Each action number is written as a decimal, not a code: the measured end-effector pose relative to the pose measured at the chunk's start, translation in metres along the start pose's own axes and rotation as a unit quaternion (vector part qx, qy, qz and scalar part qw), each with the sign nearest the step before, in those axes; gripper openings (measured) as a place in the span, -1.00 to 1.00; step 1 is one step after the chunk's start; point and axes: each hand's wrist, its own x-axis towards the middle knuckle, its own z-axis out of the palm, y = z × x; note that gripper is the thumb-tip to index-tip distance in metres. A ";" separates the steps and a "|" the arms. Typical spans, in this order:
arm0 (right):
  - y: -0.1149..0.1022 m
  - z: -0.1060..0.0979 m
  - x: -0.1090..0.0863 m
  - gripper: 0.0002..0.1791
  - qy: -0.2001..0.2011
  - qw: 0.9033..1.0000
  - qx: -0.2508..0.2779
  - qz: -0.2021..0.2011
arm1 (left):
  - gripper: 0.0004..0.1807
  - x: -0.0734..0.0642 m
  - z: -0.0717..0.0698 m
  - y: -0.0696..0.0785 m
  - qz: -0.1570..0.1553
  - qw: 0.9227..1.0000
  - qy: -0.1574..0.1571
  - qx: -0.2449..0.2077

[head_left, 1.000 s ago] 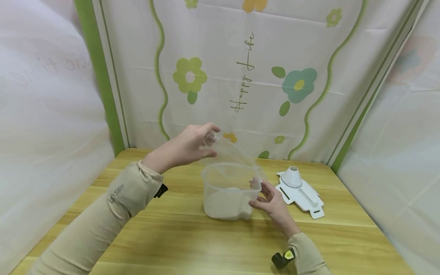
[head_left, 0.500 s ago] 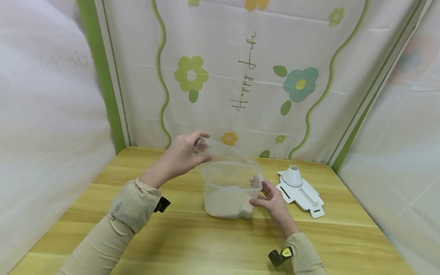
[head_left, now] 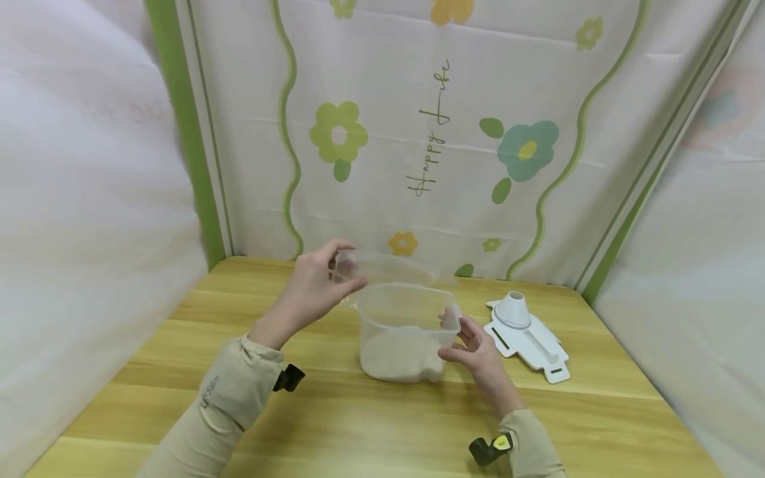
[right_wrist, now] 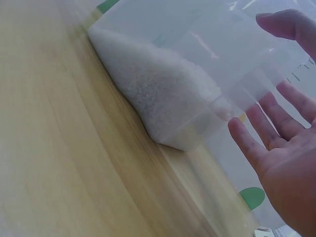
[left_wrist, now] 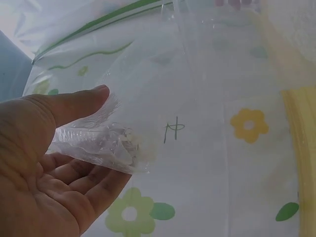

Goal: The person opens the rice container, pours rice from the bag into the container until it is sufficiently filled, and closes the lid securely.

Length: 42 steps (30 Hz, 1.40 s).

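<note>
Sitting lower than before, left hand (head_left: pixel 312 284) grips clear plastic (head_left: pixel 385 267), right hand (head_left: pixel 481 360) holds tub (head_left: pixel 402 329).

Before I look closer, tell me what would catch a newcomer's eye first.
Probably the clear tub of white grains mid-table, with the right hand at its corner. Then the clear plastic held in the left hand, and the white cone-topped piece at right; behind, the flowered curtain.

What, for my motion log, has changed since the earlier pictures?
The left hand moved down and leftward, lowering the clear plastic piece, which now slants less. Nothing was visibly grabbed or released. The right hand stayed at the container; the white funnel-shaped part stayed put.
</note>
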 end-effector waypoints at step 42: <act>0.000 0.002 -0.001 -0.20 0.005 1.000 -0.009 -0.004 | -0.40 -0.100 -0.007 -0.047 -0.375 0.865 0.237 -0.233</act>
